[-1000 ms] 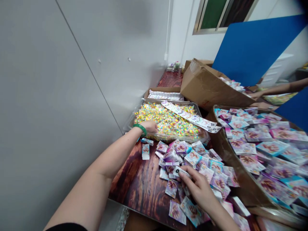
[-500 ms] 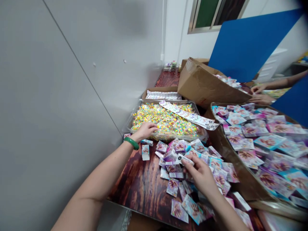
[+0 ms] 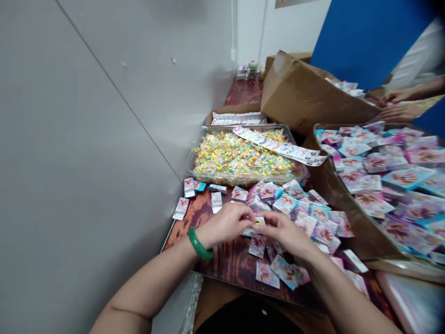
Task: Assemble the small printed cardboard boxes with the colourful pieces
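My left hand point(image 3: 231, 221), with a green bangle point(image 3: 200, 243) on its wrist, is closed in a pinch just over the near part of the table. Its fingertips meet those of my right hand point(image 3: 283, 232). Between them is a small white folded paper point(image 3: 260, 221), gripped by my right thumb and fingers. A tiny yellow spot shows at the paper; what my left fingers pinch is mostly hidden. Small printed boxes point(image 3: 325, 234) with hand pictures lie in a heap under and beside my right hand. Beyond is a clear plastic tray point(image 3: 243, 178) full of colourful bead packets point(image 3: 239, 155).
A long printed strip point(image 3: 278, 146) lies across the tray. More strips point(image 3: 238, 118) are behind it. At right stands a big carton point(image 3: 323, 195) filled with printed boxes; another carton point(image 3: 309, 99) leans behind. Another person's hands point(image 3: 399, 104) are at far right. A grey wall point(image 3: 104, 162) borders the left.
My left hand has come back from the bead tray to meet my right hand at the folded paper. The view has tilted downward.
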Demonstrator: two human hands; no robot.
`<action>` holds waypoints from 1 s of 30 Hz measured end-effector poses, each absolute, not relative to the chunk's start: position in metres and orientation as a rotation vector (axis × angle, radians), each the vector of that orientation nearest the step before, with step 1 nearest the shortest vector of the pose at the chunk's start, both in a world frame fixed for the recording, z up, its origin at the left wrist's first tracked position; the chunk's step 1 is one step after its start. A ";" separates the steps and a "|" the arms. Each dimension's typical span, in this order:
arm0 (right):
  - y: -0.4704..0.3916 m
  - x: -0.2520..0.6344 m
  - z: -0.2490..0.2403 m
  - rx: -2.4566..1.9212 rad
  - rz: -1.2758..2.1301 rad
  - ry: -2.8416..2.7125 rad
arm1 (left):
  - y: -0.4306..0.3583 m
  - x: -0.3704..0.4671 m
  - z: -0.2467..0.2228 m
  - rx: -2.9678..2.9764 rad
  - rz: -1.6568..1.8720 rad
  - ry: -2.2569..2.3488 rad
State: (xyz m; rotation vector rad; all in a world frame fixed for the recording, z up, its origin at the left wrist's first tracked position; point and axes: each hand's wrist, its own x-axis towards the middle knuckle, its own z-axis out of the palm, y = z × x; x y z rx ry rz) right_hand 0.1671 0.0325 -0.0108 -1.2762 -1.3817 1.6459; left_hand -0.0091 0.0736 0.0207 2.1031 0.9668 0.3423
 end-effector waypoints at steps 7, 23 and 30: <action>0.004 0.161 -0.034 -1.391 1.762 -1.343 | 0.100 -0.067 -0.031 2.621 0.148 1.185; 0.007 0.142 -0.026 -1.377 1.322 -1.190 | 0.056 -0.055 -0.036 2.406 0.327 1.204; 0.014 0.144 -0.027 -1.554 0.905 -1.467 | 0.029 -0.037 -0.049 2.235 0.687 1.170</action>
